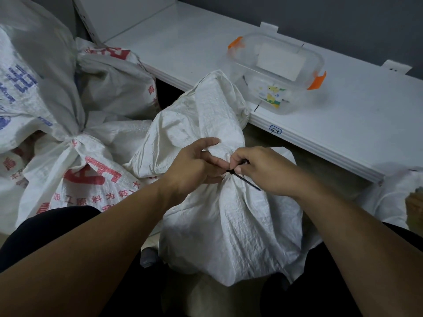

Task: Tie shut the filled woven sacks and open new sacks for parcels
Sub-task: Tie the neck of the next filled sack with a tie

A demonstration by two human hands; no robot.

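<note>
You are closing the plain white woven sack that is standing between your knees, just in front of the long white desk. Your left hand is curling round the gathered neck and squeezing it. Your right hand is pinching the thin black cable tie that is wrapping that neck, with its free tail pointing down to the right.

By my reading you are working on the tying step for this sack. The tie is looped but probably not yet cinched hard. The next move is calling for a firm pull on the tail while the left hand is bunching the cloth, so that no fold slips out.

To your left, white woven sacks with red print and one with blue print are lying already tied, crowding that side. A clear plastic box with orange latches is sitting on the desk just behind the sack's loose top, so mind it when lifting the sack away.
</note>
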